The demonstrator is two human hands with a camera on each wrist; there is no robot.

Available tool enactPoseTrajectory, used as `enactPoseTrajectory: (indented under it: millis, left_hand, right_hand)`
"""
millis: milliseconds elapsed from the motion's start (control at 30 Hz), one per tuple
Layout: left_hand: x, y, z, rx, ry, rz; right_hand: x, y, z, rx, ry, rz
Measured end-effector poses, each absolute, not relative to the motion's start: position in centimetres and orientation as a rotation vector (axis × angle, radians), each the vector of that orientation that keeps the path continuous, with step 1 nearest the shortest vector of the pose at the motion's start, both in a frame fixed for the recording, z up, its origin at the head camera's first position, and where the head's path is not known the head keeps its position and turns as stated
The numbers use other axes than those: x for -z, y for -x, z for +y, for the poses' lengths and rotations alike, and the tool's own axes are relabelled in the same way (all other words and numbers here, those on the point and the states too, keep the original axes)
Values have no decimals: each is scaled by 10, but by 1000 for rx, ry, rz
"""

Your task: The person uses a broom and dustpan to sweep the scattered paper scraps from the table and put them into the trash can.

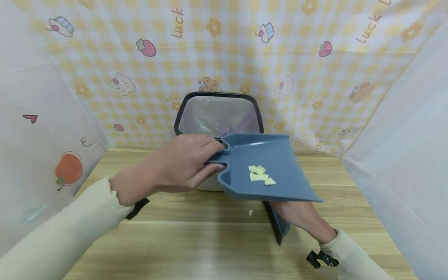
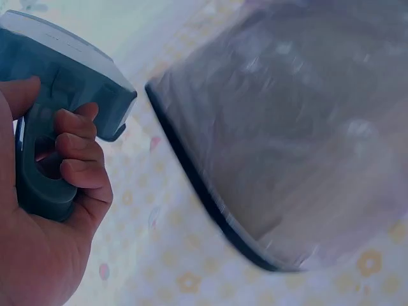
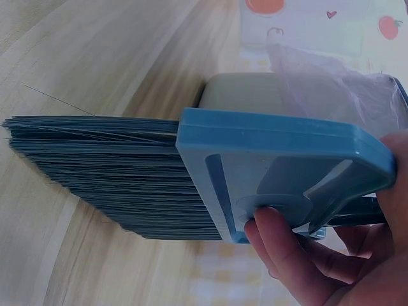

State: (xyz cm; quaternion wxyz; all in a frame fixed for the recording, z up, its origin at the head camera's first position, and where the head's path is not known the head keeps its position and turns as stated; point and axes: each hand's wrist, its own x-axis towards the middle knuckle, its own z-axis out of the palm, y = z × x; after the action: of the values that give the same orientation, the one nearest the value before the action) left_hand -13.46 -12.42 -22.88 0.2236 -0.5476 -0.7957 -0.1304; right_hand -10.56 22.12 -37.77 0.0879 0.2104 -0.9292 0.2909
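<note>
My left hand (image 1: 183, 165) grips the short handle of a blue dustpan (image 1: 276, 153), held above the table with its wide lip pointing right. Several pale yellow paper scraps (image 1: 259, 177) lie on the pan. In the left wrist view, fingers curl round the dustpan's looped handle (image 2: 48, 194). Below the pan, my right hand (image 1: 302, 217) holds a small blue hand brush (image 3: 268, 172) with dark bristles (image 3: 115, 172); the pan partly covers that hand in the head view. Behind the dustpan stands a trash bin (image 1: 217, 94) with a black rim and a clear liner.
One tiny pale scrap (image 1: 250, 212) lies on the wooden table (image 1: 175, 241), left of the brush. A yellow checked cloth (image 1: 227, 58) hangs behind the bin. White sheets (image 1: 402, 155) border both sides.
</note>
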Motion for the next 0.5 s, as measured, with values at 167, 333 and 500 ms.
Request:
enactPoseTrajectory:
  millis: [167,333,500]
  left_hand:
    - [208,147,-128,371,1424,-2274]
    - [194,166,-139,390,1312,-2402]
    - [188,185,-155,364,1159,-2544]
  right_hand:
    - [375,107,219,-860,-572,-2794]
    - [374,105,217,-854,-537,-2828]
    - [374,104,216,-881,-541,-2805]
